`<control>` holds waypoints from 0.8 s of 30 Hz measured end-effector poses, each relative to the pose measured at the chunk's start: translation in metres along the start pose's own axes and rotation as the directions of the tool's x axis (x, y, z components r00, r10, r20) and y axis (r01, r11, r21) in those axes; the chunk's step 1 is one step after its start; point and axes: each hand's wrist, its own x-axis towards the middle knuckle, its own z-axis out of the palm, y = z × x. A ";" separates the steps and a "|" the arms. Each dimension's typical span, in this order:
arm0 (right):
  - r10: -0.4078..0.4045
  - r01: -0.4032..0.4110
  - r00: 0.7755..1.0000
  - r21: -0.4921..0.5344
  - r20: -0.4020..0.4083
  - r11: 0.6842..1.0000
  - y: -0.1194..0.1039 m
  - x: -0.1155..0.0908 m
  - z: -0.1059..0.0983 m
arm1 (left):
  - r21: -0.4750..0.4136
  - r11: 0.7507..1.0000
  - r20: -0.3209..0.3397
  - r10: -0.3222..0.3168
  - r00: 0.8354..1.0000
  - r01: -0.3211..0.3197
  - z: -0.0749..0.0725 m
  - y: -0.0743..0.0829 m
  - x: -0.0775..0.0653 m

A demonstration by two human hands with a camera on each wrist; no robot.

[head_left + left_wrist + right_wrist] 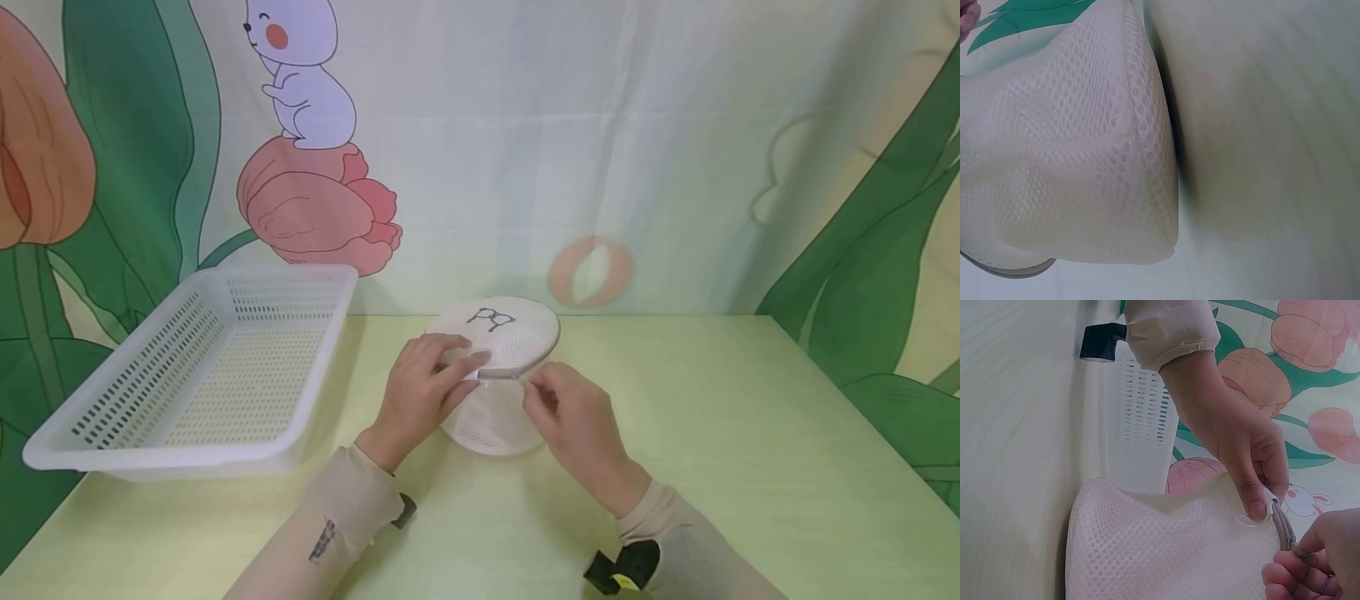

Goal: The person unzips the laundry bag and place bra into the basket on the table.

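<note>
We see two bare hands working at a white mesh bag (pixel 491 425), which rests on a pale yellow-green counter (pixel 750 450), between and just below the fingers. The fingers of the left hand (pixel 426 385) are drawn together in a pinch on the bag's edge, thumb against the mesh, just beside a greyish zipper (pixel 1282 525). The fingers of the right hand (pixel 581 417) are curled, thumb and forefinger pinching the zipper's small pull tab (pixel 1300 550), near the left fingers. Beyond the fingers, the bag's round top (pixel 525 329) carries a dark line drawing (pixel 491 317). Well to the left of the fingers, we find a white slotted basket (pixel 172 456). Farther beyond the fingers hangs a cloth (pixel 480 167) printed with tulips, leaves and a white rabbit (pixel 311 100).
</note>
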 end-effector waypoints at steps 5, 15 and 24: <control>-0.006 0.006 1.000 0.001 -0.004 1.000 0.000 0.000 0.000 | -0.001 1.000 -0.008 0.009 1.000 -0.009 0.000 0.000 0.001; 0.005 -0.005 1.000 -0.003 -0.004 1.000 0.001 0.000 0.000 | 0.026 1.000 -0.009 -0.008 1.000 0.008 -0.001 -0.001 0.000; 0.007 -0.007 1.000 0.003 -0.017 1.000 0.001 0.001 -0.001 | 0.014 1.000 -0.016 -0.016 1.000 0.016 -0.001 -0.005 -0.002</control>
